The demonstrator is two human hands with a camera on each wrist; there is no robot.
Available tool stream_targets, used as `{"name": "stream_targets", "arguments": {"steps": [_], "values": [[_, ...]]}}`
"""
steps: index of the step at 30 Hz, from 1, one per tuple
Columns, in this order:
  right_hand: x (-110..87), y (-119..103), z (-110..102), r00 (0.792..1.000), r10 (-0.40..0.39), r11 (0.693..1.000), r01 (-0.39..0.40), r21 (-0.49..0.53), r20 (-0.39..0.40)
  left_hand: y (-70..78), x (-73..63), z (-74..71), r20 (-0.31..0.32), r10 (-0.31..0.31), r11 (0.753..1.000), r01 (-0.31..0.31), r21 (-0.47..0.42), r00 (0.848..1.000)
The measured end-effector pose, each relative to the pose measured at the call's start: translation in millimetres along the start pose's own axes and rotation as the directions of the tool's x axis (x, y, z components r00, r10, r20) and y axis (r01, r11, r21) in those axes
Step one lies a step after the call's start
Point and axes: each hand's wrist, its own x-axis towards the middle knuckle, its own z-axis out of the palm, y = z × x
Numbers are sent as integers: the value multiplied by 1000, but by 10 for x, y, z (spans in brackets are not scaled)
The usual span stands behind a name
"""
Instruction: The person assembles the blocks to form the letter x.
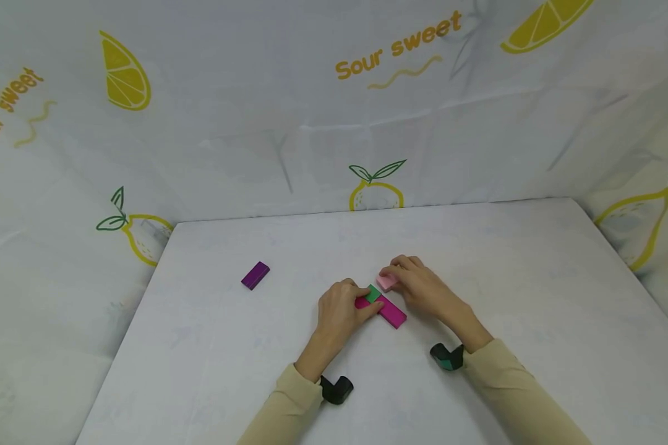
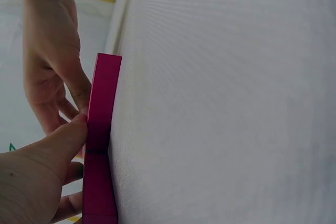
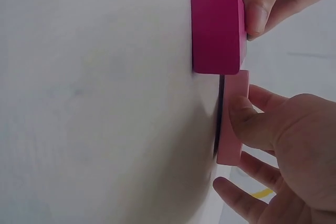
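Observation:
Two magenta blocks (image 1: 392,311) lie end to end on the white table, and a small green block (image 1: 373,293) sits against their far side near the joint. My left hand (image 1: 335,310) pinches the left magenta block between thumb and fingers, with the thumb (image 2: 73,132) close to the joint. My right hand (image 1: 423,288) holds a pink block (image 1: 386,282) just beyond the green one. In the right wrist view, the thumb presses the near face of the pink block (image 3: 232,129), low over the table.
A purple block (image 1: 255,275) lies apart on the left side of the white table (image 1: 200,346). A lemon-print cloth (image 1: 228,123) hangs behind the table's far edge. Dark wrist devices (image 1: 336,390) show at both sleeve cuffs.

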Motion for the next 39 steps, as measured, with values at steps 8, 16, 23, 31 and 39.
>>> {"name": "stream_targets", "arguments": {"steps": [8,16,23,31,39], "values": [[40,-9,26,999,-30,999,30,30,23,-5,0,8,7,-2,1000,2,-7,1000],[58,-27,18,998,-44,998,41,51,49,-7,1,3,17,-4,1000,4,-8,1000],[66,-49,12,997,-43,998,40,55,61,-5,-4,1,12,0,1000,0,-13,1000],[59,-45,15,995,-76,996,73,59,57,-5,-5,-1,11,0,1000,0,-13,1000],[55,-34,30,996,-70,996,66,59,52,-6,4,-1,6,1,1000,-1,-1,1000]]}}
